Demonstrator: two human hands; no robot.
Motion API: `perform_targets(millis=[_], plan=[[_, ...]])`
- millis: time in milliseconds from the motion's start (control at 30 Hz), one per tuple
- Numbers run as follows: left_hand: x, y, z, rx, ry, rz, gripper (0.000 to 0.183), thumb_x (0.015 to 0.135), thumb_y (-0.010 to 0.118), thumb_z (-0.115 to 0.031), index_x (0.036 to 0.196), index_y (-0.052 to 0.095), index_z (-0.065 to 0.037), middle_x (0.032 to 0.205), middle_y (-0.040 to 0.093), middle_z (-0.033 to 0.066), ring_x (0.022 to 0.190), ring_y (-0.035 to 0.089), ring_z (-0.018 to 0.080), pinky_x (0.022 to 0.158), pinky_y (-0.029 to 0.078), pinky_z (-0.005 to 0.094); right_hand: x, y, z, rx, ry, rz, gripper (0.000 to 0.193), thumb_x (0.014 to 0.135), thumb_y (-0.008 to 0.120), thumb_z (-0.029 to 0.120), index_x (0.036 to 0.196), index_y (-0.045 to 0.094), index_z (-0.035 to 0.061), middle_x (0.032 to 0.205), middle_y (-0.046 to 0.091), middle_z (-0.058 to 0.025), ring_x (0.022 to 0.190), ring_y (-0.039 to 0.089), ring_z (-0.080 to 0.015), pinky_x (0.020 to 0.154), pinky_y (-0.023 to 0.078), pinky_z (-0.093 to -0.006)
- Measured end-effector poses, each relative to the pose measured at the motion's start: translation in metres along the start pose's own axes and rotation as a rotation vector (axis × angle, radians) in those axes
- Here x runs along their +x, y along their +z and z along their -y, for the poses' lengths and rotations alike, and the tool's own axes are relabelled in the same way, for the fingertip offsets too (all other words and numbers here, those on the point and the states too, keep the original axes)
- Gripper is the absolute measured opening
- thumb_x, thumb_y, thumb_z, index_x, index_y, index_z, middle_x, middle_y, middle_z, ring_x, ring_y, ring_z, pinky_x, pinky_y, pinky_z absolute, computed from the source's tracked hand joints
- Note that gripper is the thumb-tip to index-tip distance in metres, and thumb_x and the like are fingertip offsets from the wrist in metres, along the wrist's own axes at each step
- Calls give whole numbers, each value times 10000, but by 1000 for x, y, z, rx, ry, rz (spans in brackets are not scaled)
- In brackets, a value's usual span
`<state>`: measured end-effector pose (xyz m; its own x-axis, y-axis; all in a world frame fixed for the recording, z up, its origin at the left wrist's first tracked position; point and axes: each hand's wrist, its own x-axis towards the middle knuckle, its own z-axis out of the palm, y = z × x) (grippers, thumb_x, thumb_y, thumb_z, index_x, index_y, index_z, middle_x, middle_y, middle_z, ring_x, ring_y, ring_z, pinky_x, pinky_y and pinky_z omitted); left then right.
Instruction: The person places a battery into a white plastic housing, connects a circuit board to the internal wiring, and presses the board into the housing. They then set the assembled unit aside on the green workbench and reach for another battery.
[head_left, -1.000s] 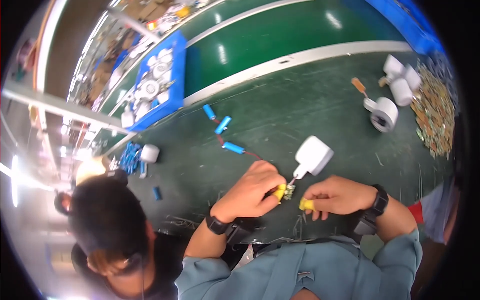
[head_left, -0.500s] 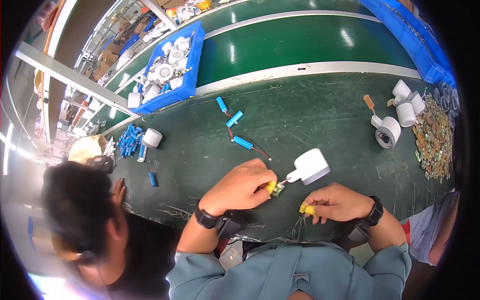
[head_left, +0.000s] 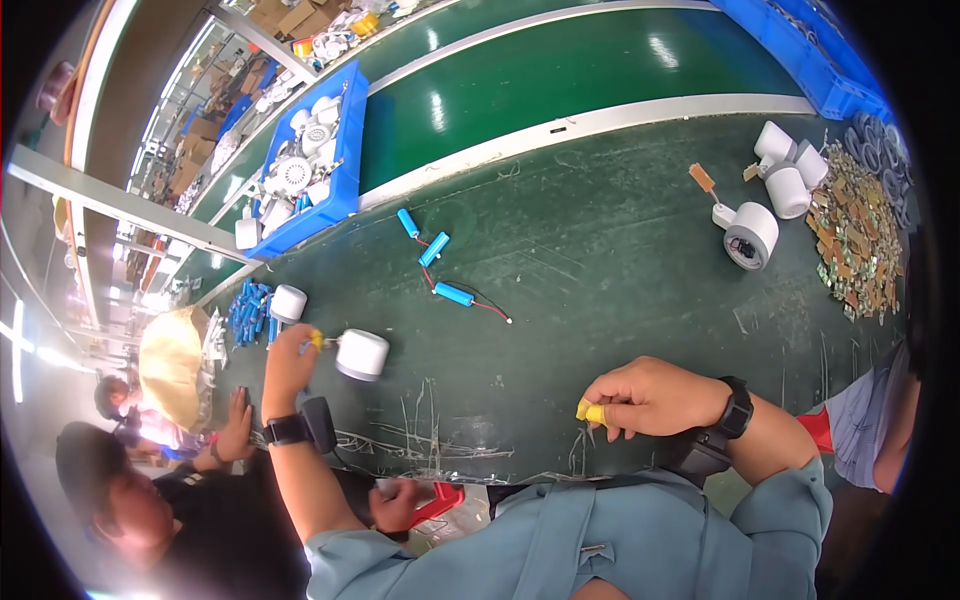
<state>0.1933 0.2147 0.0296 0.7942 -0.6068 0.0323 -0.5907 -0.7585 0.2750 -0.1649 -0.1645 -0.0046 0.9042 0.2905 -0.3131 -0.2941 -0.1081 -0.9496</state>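
Note:
My left hand (head_left: 289, 368), yellow covers on its fingertips, is closed at the thin wired end of a white round housing (head_left: 362, 355). The housing lies or hangs just right of the fingers, slightly blurred; the small circuit board at its end is hidden now. My right hand (head_left: 655, 398) is over the bench's near edge, thumb and forefinger pinched together in yellow covers. Whatever they may hold is too small to make out. Between and beyond my hands lie several blue cylindrical battery cells (head_left: 454, 294) joined by thin red and black wires.
At left, a pile of blue cells (head_left: 249, 312) sits beside another white housing (head_left: 288, 303). A blue crate (head_left: 350, 150) of white parts stands behind. More housings (head_left: 750, 236) and heaped circuit boards (head_left: 855, 240) lie right. A co-worker's hand (head_left: 236, 425) rests on the bench edge, left.
My left hand has swung left across the bench, carrying the white housing by its wired end. My right hand stays pinched in nearly the same place. The view has shifted; the co-worker's head has turned.

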Motion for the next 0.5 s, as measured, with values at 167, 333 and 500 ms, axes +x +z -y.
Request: perform_targets(millis=[167,333,500], plan=[[13,10,-23,505,-92,-372,416,760,530,4,1161,607,-78,1200,616,134,1118,572,339,888,444,510,2,1,1,-6,27,16,236,989,476,121,1122,616,-15,959,686,-78,777,687,-130,657,577,-267],[19,37,-152,149,531,-221,336,754,604,10,1079,640,-64,1175,626,110,1120,567,317,978,401,452,0,0,-2,12,4,-14,236,990,474,119,1130,614,-8,947,695,-73,758,689,-130,650,575,-265],[22,74,-219,-101,788,68,314,760,622,3,1069,637,-52,1077,610,113,1078,549,322,965,405,425,0,-2,4,4,17,-5,237,998,476,132,1134,612,-6,945,697,-72,748,688,-122,646,568,-256]])
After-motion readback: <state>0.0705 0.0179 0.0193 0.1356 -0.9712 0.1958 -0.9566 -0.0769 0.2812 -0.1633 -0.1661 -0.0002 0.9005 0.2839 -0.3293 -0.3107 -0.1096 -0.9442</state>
